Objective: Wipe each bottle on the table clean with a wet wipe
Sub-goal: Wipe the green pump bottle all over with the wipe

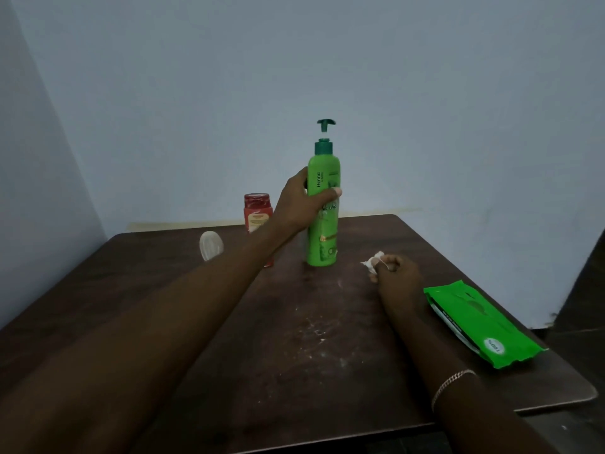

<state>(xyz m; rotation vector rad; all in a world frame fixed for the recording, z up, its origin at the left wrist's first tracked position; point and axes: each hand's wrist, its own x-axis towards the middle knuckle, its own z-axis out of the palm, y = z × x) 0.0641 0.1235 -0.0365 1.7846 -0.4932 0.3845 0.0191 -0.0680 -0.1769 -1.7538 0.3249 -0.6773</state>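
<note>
A dark brown wooden table point(131, 257) stands against a pale blue wall. Near its far left lies a pale, translucent, rounded plastic object point(211, 245); what it is cannot be made out. Just right of it stands an upright red plastic bottle with a red cap point(257, 214), partly hidden behind the left forearm, which stretches diagonally from the near left corner. The left hand point(299, 204) grips the middle of a tall green plastic pump bottle point(322, 224), thumb across the front, fingers wrapped behind; the bottle stands upright on the table near its centre. To the right, the right hand point(396, 273) rests low over the table with its fingers curled, pinching a crumpled white wet wipe point(373, 261) near the bottle's base but apart from it. A thin gold chain bracelet point(451, 385) circles the right wrist. A flat green wipes packet point(481, 326) lies by the right edge.
</note>
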